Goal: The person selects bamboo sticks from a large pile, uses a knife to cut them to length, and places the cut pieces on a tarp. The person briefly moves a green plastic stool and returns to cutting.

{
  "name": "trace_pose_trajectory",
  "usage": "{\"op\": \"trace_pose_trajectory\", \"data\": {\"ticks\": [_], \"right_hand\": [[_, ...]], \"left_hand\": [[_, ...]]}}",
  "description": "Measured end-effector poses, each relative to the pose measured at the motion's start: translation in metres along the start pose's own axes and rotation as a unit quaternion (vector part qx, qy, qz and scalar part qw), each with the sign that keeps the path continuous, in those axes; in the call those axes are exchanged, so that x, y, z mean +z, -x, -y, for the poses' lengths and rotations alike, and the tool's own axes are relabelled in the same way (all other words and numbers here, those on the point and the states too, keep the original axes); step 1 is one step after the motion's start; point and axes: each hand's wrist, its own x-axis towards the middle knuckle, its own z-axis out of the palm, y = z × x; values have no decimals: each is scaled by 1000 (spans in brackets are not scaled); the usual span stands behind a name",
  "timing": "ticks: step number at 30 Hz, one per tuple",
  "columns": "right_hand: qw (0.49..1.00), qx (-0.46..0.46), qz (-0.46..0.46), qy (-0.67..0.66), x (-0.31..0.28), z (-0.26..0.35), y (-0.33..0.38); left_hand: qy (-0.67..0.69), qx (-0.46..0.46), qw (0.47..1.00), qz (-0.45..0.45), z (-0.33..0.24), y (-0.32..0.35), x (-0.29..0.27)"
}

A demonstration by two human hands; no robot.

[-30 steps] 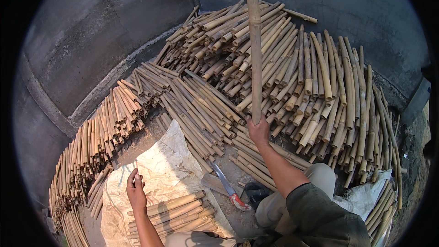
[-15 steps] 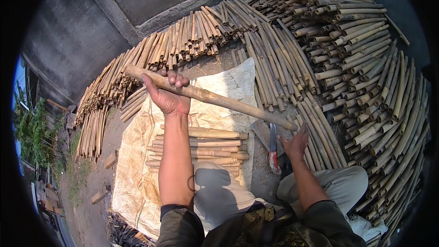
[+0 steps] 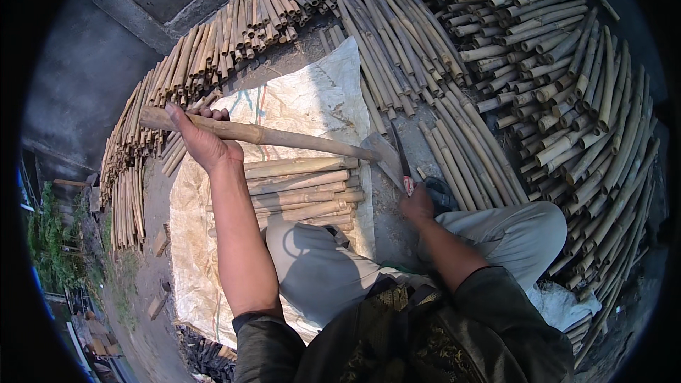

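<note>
My left hand (image 3: 204, 140) grips a bamboo pole (image 3: 284, 136) near its thicker left end, with the fingers curled round it. The pole slants down to the right, and its far end lies over a wooden block (image 3: 389, 164). My right hand (image 3: 417, 203) is closed round the red handle of a knife (image 3: 404, 156), just right of the block. The blade points up and away from me, beside the pole's end. Below the pole, a small stack of cut bamboo pieces (image 3: 305, 196) lies on a pale woven sack (image 3: 190, 241).
Long bamboo poles (image 3: 401, 50) lie on the ground ahead. A high pile of bamboo (image 3: 560, 85) rises along the right, and more bamboo (image 3: 206, 50) leans by the grey wall (image 3: 85, 64). My bent legs (image 3: 312, 262) frame the work area. Plants (image 3: 57, 230) grow at far left.
My right hand has left the pole's right end and taken hold of the knife, which lay on the ground. My left hand has lowered the pole, bringing its far end over the block.
</note>
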Motion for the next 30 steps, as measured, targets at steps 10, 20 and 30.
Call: {"op": "trace_pose_trajectory", "data": {"ticks": [10, 20, 30], "right_hand": [[991, -79, -97, -57, -33, 21, 9], [917, -334, -140, -167, -53, 64, 31], [987, -161, -20, -17, -2, 8, -7]], "left_hand": [[3, 26, 998, 60, 10, 8, 16], [-29, 66, 995, 71, 23, 4, 30], [-11, 70, 991, 115, 25, 11, 44]]}}
